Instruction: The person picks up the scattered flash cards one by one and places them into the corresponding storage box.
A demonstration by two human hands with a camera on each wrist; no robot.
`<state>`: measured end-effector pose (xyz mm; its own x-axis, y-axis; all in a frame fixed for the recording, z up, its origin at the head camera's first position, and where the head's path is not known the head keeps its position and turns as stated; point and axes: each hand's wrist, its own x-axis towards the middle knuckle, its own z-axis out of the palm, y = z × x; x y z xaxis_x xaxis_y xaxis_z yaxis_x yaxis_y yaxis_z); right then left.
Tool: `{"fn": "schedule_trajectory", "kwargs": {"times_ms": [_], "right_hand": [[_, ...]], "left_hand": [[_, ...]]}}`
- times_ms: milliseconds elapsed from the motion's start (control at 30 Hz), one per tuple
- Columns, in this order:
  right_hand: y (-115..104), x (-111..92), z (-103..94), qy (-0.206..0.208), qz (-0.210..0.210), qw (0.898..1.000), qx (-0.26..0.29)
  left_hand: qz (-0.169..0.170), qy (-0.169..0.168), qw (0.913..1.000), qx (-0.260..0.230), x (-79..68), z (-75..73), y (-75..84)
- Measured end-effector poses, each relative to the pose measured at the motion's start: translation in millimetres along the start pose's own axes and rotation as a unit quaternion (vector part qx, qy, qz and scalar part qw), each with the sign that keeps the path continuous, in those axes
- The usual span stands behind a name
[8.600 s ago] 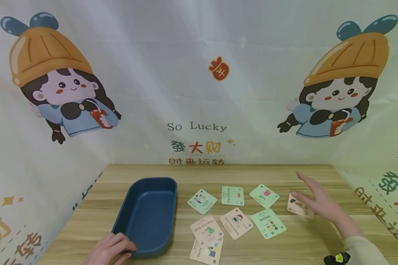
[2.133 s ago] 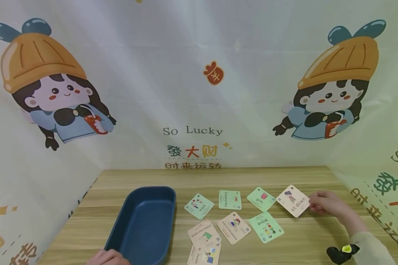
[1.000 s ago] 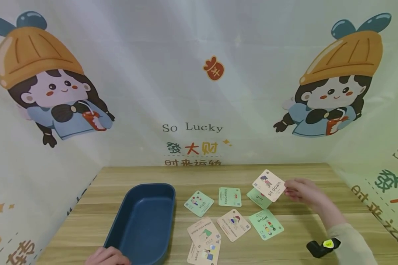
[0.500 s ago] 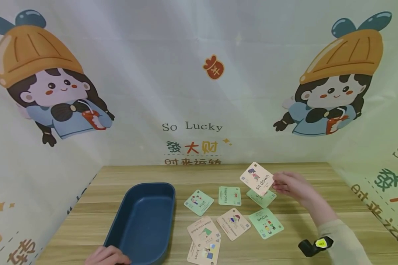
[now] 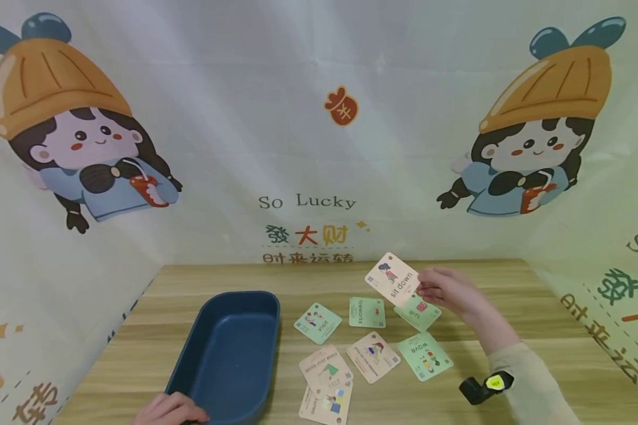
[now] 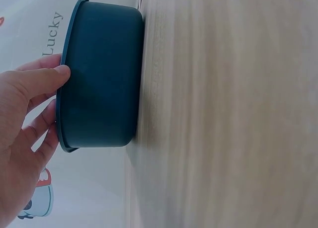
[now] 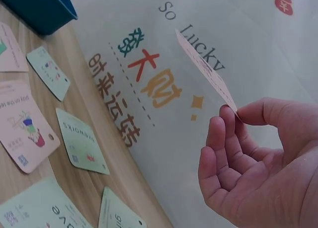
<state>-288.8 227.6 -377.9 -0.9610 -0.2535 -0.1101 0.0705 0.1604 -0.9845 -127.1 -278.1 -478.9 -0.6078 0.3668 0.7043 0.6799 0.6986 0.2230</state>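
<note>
Between thumb and fingers, my right hand (image 5: 446, 289) pinches a pink "sit down" card (image 5: 392, 278) by one corner. In the right wrist view the card (image 7: 206, 71) stands nearly edge-on, raised off the table. From the head it overlaps the green "gift" card (image 5: 419, 313). My left hand (image 5: 171, 409) grips the near rim of a dark blue bin (image 5: 234, 360). The left wrist view shows the thumb on the outside of the bin (image 6: 102, 79) and the fingers over its rim.
Green cards "visit" (image 5: 318, 323), "fireworks" (image 5: 367, 312) and "wave" (image 5: 425, 356) lie face up on the wooden table (image 5: 537, 330). Pink cards include one in the middle (image 5: 373, 357) and a "close your book" card (image 5: 325, 369) overlapping another card (image 5: 326, 404). A printed cloth (image 5: 308, 147) hangs behind.
The right hand has lifted the "sit down" card from the table's right side and carried it left, past the "gift" card. The left hand stays at the bin's rim.
</note>
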Motion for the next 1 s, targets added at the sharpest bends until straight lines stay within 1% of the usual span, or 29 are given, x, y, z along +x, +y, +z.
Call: {"fn": "schedule_trajectory", "kwargs": {"times_ms": [100, 167, 400, 567, 733, 867, 1000], "right_hand": [[-4, 2, 8.4, -0.004, -0.002, 1.000, 0.003], [-6, 3, 15.2, -0.008, -0.005, 1.000, 0.007], [-12, 7, 38.4, -0.021, -0.002, 0.999, 0.049], [-17, 10, 50.7, -0.034, -0.007, 0.998, 0.058], [-20, 13, 59.1, -0.042, -0.013, 0.998, 0.054], [-21, 14, 65.4, -0.046, -0.018, 0.997, 0.057], [-22, 15, 72.4, -0.050, -0.019, 0.996, 0.066]], "left_hand": [[0.027, 0.000, 0.9996, -0.006, 2.2, -0.6, -4.3], [0.038, 0.001, 0.9992, -0.010, 2.8, -1.2, -5.2], [0.039, 0.009, 0.9992, -0.008, 2.4, -1.1, -2.2], [0.030, 0.006, 0.9995, -0.004, 3.4, -1.4, -0.1], [0.007, -0.001, 0.9999, 0.010, 3.7, -2.7, 3.5], [0.004, -0.014, 0.9997, 0.020, 3.5, -4.4, 4.3], [-0.003, -0.011, 0.9998, 0.017, 2.8, -4.3, 4.0]]}}
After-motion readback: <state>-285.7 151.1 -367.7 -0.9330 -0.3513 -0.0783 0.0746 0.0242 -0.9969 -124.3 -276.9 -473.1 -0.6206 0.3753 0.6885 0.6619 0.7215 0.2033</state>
